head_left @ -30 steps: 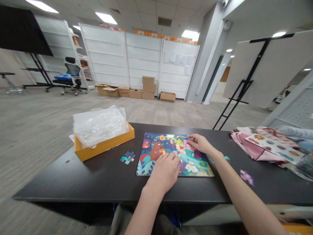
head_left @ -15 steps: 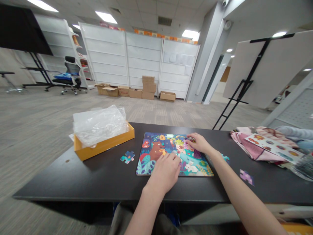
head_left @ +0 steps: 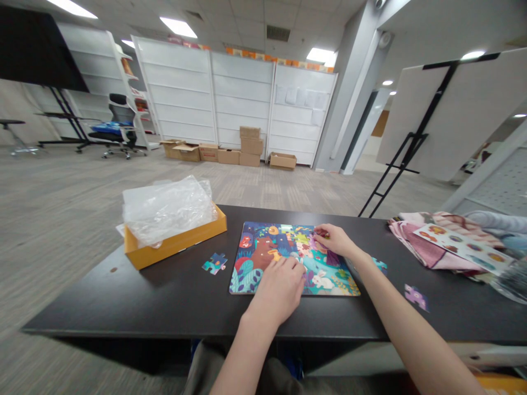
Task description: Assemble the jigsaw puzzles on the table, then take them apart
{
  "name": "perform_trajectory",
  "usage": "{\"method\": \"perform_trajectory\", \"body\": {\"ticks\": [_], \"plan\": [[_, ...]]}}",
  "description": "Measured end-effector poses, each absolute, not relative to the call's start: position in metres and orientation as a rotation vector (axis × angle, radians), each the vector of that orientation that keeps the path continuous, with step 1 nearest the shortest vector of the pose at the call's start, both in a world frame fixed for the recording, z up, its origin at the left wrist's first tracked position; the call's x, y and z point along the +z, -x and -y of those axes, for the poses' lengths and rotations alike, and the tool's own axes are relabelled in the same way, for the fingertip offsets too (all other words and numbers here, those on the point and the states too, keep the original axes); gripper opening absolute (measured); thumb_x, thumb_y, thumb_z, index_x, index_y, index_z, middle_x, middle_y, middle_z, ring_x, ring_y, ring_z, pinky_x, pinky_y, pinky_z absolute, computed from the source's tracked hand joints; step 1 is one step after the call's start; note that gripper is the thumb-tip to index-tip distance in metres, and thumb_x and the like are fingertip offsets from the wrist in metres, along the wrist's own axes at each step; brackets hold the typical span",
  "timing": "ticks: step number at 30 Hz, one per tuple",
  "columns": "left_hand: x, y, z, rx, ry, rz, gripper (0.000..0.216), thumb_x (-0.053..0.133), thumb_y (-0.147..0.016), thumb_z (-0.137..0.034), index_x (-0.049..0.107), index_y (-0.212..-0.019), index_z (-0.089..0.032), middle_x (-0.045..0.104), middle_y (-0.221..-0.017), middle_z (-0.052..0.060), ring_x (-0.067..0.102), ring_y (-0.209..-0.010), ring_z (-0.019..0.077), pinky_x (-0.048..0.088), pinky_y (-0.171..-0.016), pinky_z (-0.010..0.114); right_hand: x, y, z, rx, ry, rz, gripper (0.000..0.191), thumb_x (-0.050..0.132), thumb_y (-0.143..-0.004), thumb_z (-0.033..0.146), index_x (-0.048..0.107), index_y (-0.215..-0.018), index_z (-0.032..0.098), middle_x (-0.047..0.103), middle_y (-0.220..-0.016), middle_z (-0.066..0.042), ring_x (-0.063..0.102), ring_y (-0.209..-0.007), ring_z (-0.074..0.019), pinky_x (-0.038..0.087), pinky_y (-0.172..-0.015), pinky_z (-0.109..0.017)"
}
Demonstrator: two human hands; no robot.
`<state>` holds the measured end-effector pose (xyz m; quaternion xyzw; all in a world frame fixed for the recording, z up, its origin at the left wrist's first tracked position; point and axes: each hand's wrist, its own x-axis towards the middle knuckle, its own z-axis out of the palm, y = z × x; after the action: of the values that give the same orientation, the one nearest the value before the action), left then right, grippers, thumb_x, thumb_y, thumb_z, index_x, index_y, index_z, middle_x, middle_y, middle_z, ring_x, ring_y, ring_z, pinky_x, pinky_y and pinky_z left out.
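Note:
A colourful jigsaw puzzle (head_left: pixel 247 274) with a bear, a white rabbit and other animals lies on the black table. My left hand (head_left: pixel 284 280) rests on its lower middle, palm down, with fingers lying over the picture. At the upper right part of the puzzle, my right hand (head_left: pixel 335 241) has its fingers bent together around a puzzle piece, which they mostly hide. One loose dark-blue and teal puzzle piece (head_left: pixel 214 263) sits left of the puzzle. A purple puzzle piece (head_left: pixel 415 297) lies to the right, and a blue one (head_left: pixel 379 265) shows partly behind my right forearm.
A yellow box (head_left: pixel 177 244) holding clear plastic wrap (head_left: pixel 168 208) stands at the table's left back. Pink cloths (head_left: pixel 426 249) and a sheet of round pictures (head_left: pixel 463 248) lie at the right. Beyond the black table (head_left: pixel 164 302) are cardboard boxes and white shelving.
My right hand's fingers have shifted slightly at the puzzle's upper right. My left hand stays in the same place on the puzzle.

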<state>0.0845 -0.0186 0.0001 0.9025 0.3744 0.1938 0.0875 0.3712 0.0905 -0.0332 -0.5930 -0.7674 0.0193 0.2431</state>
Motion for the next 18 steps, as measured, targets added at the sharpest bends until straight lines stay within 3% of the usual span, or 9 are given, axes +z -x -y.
{"method": "perform_trajectory", "body": {"ticks": [12,18], "plan": [[0.0004,-0.0838,0.0206,0.574,-2.687,-1.109,0.017,0.049,-0.101,-0.021,0.065,-0.105,-0.020,0.067,-0.107,0.006,0.063,-0.103,0.0244,0.052,-0.090,0.040,-0.0335,-0.3736,-0.0943,0.075,1.560,2.117,0.024,0.060,-0.085,0.012,0.080,-0.090,0.024,0.078,-0.095,-0.005,0.073,-0.085,-0.0212,0.057,-0.080,-0.032],[0.0010,-0.0835,0.0205,0.569,-2.691,-1.112,0.017,0.048,-0.101,-0.021,0.065,-0.105,-0.020,0.066,-0.107,0.006,0.063,-0.102,0.0246,0.052,-0.090,0.040,-0.0344,-0.3706,-0.0935,0.071,1.539,2.098,0.023,0.060,-0.087,0.017,0.079,-0.099,0.023,0.079,-0.094,-0.006,0.073,-0.083,-0.0222,0.057,-0.079,-0.034]]}}
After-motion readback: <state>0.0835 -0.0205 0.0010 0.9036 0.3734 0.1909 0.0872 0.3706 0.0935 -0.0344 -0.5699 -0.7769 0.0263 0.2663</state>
